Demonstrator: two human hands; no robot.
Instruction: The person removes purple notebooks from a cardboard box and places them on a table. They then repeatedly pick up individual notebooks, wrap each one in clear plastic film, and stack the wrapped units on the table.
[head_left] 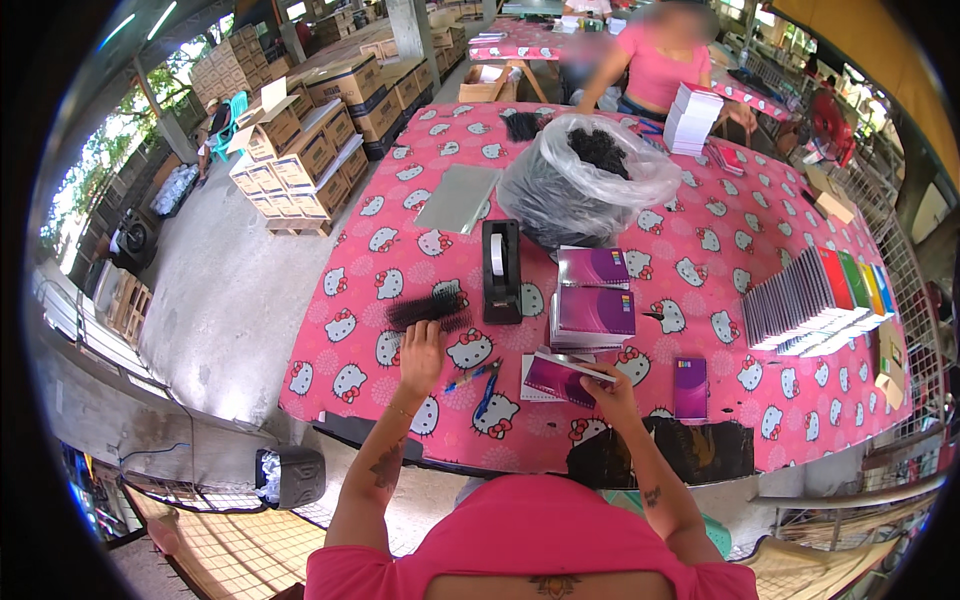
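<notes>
My left hand has its fingers closed at the near edge of a small pile of black plastic binding coils. Between the fingers and thumb of my right hand is a purple-covered notebook, tilted above loose white sheets. Just beyond it stands a stack of purple notebooks. A single purple notebook lies flat to the right. Blue-handled pliers and a blue pen rest between my hands. A black tape dispenser stands ahead of them.
A large clear bag of black coils stands mid-table, beside clear plastic sheets. Stacked notebooks with coloured covers fill the right side. Across the table, a person in pink sits by another notebook stack. Cardboard boxes are piled left.
</notes>
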